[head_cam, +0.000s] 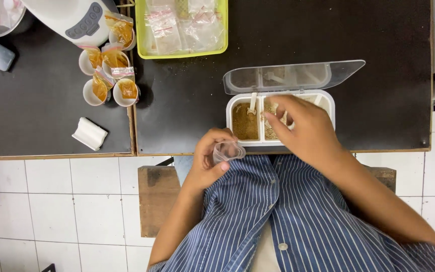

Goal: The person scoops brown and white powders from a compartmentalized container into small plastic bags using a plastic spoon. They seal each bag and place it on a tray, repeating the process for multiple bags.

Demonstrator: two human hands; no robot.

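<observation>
Tabletop, dark and matte with a wooden edge, fills the far half of the view above white floor tiles. On it, just beside the near edge, sits a white plastic spice box, rectangular with rounded corners and split into compartments; its clear hinged lid stands open on the far side. The left compartment holds fine brown powder with a small white spoon standing in it.

The right hand reaches over the middle compartment, fingers drawn together as if pinching another small spoon, though the grip itself is mostly hidden. The left hand pinches a small clear plastic cup between thumb and fingers, tilted, just off the table's near edge and next to the box.

Since the cup hangs over the person's lap rather than the table, loose powder carried across could spill onto the striped shirt. The thin cup might also buckle under a tight pinch.

Far left, a cluster of small white cups holds sealed bags of orange-brown powder. A lime-green tray holds empty clear zip bags.
</observation>
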